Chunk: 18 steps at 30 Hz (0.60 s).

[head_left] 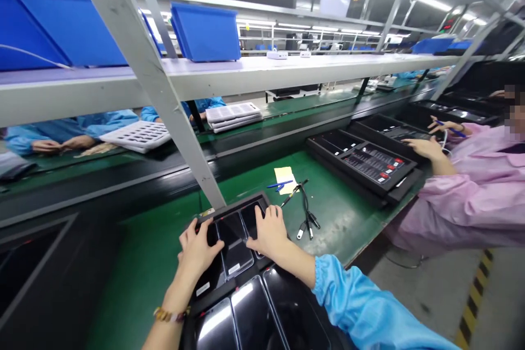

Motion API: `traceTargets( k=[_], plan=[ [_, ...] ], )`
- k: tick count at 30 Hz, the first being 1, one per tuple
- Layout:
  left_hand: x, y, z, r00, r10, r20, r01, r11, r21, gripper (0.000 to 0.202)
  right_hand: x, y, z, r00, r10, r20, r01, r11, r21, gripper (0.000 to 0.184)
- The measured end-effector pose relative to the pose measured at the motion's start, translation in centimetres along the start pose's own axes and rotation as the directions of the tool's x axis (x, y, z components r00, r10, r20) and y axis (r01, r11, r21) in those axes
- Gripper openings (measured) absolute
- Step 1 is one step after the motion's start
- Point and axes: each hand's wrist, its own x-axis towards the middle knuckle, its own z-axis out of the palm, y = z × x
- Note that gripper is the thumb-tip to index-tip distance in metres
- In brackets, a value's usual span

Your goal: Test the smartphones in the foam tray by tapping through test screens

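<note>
Workbench (135, 262), green, bears a black tray (240, 205) of glossy panels (234, 249) before the wearer. Left hand (197, 249) and right hand (270, 232) lie over its far row, fingers partly spread; whether either grips a panel cannot be told. Yellow note (284, 174) beyond bears a blue pen (279, 184).

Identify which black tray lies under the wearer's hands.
The central tray, beneath left hand and right hand; left tray and right trays lie away from them.

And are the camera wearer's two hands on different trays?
No, the left hand and the right hand are both at the same black tray, over its dark glossy panels.
</note>
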Motion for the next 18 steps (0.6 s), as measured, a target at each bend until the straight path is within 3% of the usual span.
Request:
traceTargets(
  k=[4, 11, 14, 18],
  plan=[
    [0.6, -0.6, 0.6, 1.0, 0.009, -0.028, -0.008, 1.0, 0.014, 0.063, -0.1, -0.3, -0.5, 0.999, 0.042, 0.007, -0.042, 0.999, -0.021, 0.106],
    [2.1, -2.4, 2.1, 0.997, 0.04, -0.062, -0.042, 0.999, -0.031, 0.073, 0.5, 0.1, -0.4, 0.999, 0.04, -0.007, -0.04, 0.999, -0.033, 0.096],
    [2.4, -2.5, 2.4, 0.995, 0.051, -0.088, -0.054, 0.998, -0.035, 0.073, 0.8, 0.2, -0.1, 0.999, 0.037, -0.003, -0.037, 0.999, -0.025, 0.103],
    [3.2, -3.0, 2.6, 0.998, 0.038, -0.047, -0.039, 0.999, -0.023, 0.075, 1.5, -0.2, 0.3, 0.998, 0.068, -0.001, -0.068, 0.997, -0.031, 0.113]
  ],
)
